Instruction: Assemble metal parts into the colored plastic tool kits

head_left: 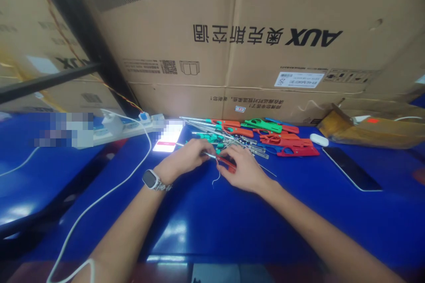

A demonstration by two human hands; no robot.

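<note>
My left hand (191,155), a watch on its wrist, is closed around the metal tube of a long-neck lighter. My right hand (245,169) is closed on the red handle (228,164) of the same lighter. A thin pale wire (216,180) hangs below it. Just beyond my fingers lies a heap of lighter parts: green pieces (199,136), clear tanks (261,154), metal tubes and wires. Orange lighters (241,131) lie behind it, with a green handle shell (264,124) and red handle shells (297,148) to the right.
A lit phone (168,141) lies left of the heap. A dark phone (352,169) and a white oval case (319,140) are on the right. A power strip (128,129) and white cable (109,190) run along the left. A large cardboard box (245,66) walls off the blue table (212,225).
</note>
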